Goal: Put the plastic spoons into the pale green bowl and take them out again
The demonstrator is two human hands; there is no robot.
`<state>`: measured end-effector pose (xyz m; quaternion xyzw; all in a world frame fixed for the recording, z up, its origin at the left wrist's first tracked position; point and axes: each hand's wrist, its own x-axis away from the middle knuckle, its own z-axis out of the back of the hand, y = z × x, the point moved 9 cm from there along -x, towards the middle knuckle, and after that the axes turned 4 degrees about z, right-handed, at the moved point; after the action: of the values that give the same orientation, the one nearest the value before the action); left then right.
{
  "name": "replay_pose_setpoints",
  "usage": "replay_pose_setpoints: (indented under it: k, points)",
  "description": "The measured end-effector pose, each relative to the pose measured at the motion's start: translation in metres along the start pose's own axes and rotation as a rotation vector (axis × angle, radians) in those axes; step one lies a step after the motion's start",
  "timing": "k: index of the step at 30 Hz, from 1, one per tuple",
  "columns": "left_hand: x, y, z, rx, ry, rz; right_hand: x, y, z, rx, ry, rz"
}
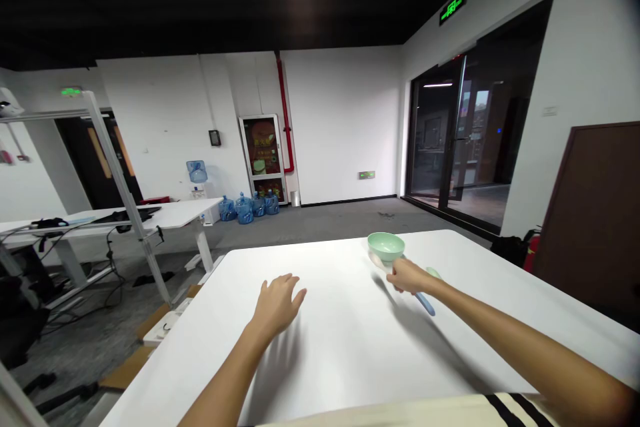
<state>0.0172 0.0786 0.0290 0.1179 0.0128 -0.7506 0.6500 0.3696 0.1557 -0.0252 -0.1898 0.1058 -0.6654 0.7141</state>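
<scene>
My right hand point(407, 277) is closed around a blue-handled utensil point(426, 305), held slanted above the white table point(340, 333). The utensil's pale, blurred head points up and left, close to the near side of a light green bowl point(386, 247); whether they touch I cannot tell. Upright near the table's far edge, the bowl shows no contents. A small light green thing point(434, 273) lies beyond my right wrist, mostly hidden. My left hand point(277, 300) hovers over the left part of the table, fingers apart, holding nothing.
At the left stand another white desk point(185, 212) with cables and a metal frame post point(117, 173). Cardboard point(127, 368) lies beside the table's left edge. Blue water bottles point(244, 208) line the back wall. A glass door point(450, 140) is at the right.
</scene>
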Motion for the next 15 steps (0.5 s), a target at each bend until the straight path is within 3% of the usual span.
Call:
replay_pose_setpoints:
  k: [4, 15]
  points:
    - [0.002, -0.001, 0.000, 0.006, 0.002, -0.005, 0.012, -0.012, -0.025, -0.029, -0.045, 0.011]
    - [0.002, 0.001, 0.000, 0.004, -0.013, -0.002, 0.010, -0.007, -0.057, 0.019, -0.073, 0.022]
